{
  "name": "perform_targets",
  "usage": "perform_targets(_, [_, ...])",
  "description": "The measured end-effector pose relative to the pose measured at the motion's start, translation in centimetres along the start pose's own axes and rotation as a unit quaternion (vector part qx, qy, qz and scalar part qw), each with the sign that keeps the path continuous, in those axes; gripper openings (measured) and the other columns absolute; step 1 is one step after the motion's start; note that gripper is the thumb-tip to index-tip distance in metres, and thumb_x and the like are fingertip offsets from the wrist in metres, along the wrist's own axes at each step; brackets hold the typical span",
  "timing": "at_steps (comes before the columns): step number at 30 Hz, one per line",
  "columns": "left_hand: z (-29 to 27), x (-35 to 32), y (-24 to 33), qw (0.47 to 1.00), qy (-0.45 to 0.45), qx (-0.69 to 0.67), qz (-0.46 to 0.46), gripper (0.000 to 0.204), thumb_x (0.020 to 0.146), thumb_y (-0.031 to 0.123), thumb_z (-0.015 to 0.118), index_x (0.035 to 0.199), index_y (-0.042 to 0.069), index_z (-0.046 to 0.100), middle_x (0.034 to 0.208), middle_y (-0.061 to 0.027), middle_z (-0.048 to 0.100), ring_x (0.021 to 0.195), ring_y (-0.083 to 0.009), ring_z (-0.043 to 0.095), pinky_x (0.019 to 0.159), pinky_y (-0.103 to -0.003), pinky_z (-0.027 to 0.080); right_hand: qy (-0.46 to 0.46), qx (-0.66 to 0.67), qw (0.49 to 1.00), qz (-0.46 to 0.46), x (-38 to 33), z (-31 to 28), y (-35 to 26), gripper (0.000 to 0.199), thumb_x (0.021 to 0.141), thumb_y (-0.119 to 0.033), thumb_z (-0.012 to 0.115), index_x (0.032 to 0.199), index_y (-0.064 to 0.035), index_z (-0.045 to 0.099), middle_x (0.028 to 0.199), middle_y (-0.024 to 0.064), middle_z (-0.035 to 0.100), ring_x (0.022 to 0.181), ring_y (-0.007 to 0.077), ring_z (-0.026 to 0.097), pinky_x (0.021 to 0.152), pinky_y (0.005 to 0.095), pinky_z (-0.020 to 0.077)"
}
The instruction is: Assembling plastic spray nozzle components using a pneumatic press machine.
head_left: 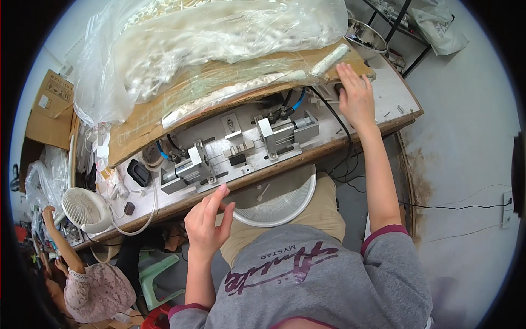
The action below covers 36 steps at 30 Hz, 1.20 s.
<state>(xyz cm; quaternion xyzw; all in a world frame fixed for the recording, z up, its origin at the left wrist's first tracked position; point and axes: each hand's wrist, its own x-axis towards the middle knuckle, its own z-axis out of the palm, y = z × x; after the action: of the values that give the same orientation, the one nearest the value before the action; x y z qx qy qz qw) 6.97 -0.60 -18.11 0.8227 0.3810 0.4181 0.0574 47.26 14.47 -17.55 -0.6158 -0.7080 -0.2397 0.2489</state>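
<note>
Left hand (207, 226): lower centre of the frame, raised just in front of the bench edge. Fingers loosely bent, thumb standing apart; no object visible in its grasp. Right hand (357, 104): upper right of centre, fingers extended, not clenched, no grasped object visible. Its fingertips lie at the right end of the cardboard sheet (129, 137), beside the taped white roll (331, 59); contact cannot be confirmed.

Metal clamping fixture: centre of the frame, on the white workbench (402, 90), partly overhung by the cardboard. It carries a left pneumatic cylinder (189, 167) and a right pneumatic cylinder (284, 134), facing one another, with a small black block (238, 159) between. A blue air tube (299, 100) runs to the right cylinder.

White mesh basket (285, 203): below the bench edge, over the person's lap, small white piece inside. Clear plastic bag (219, 49) of white parts: top of the frame, on the cardboard. Steel bowl (378, 38): upper right. White fan (86, 210): left. Co-worker (101, 293) in a pink top: lower left, one arm raised.
</note>
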Motion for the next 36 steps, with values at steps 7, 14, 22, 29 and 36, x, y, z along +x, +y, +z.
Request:
perform_targets(7, [0.8,-1.5,0.5,0.999,-0.029,-0.018,-0.042,0.062,0.078,-0.007,0.075,0.136,0.001,0.054,0.095,-0.0120,0.073,0.065,-0.0178,0.066,0.061,-0.029,0.054,0.045,0.050,0.998,0.011,-0.8,-0.7,0.4,0.045,0.088,-0.006,0.061,0.133,-0.0076,0.060,0.139,0.0113,0.060,0.134,0.0245,0.051,0.113,0.0435,0.0345])
perform_targets(14, [5.1,-7.3,0.2,0.981,-0.148,-0.035,-0.124,0.037,0.083,0.006,0.073,0.120,0.006,0.066,0.090,-0.0078,0.070,0.075,-0.0231,0.068,0.067,-0.034,0.054,0.102,0.254,0.961,-0.028,-4.2,-4.6,-8.1,0.028,0.085,0.005,0.065,0.110,-0.0054,0.071,0.113,0.0099,0.071,0.104,0.0279,0.065,0.094,0.0387,0.0459])
perform_targets(22, [16.8,-18.4,-4.5,0.924,-0.328,0.055,-0.187,0.046,0.072,0.019,0.078,0.116,0.011,0.068,0.103,-0.0077,0.069,0.101,-0.0267,0.064,0.097,-0.042,0.043,0.028,0.381,0.915,-0.130,-8.3,-6.6,-14.5,0.029,0.076,0.010,0.067,0.102,0.0001,0.073,0.105,0.0131,0.072,0.084,0.0278,0.067,0.078,0.0369,0.0503])
perform_targets(29, [19.0,-18.6,-4.5,0.908,-0.395,0.094,-0.109,0.024,0.073,0.022,0.071,0.094,0.011,0.074,0.088,-0.0037,0.067,0.093,-0.0212,0.065,0.090,-0.036,0.046,-0.028,0.425,0.894,-0.141,-10.3,-6.9,-15.4,0.031,0.073,0.013,0.067,0.100,0.0009,0.072,0.102,0.0138,0.073,0.077,0.0265,0.067,0.069,0.0343,0.0499])
perform_targets(36, [16.3,-17.0,-3.9,0.956,-0.243,0.085,-0.142,0.046,0.076,0.022,0.075,0.120,0.009,0.067,0.099,-0.0077,0.066,0.096,-0.0252,0.063,0.094,-0.037,0.045,-0.034,0.449,0.883,-0.137,-10.4,-7.6,-16.0,0.030,0.075,0.013,0.068,0.102,-0.0004,0.073,0.100,0.0130,0.074,0.076,0.0251,0.067,0.068,0.0315,0.0507])
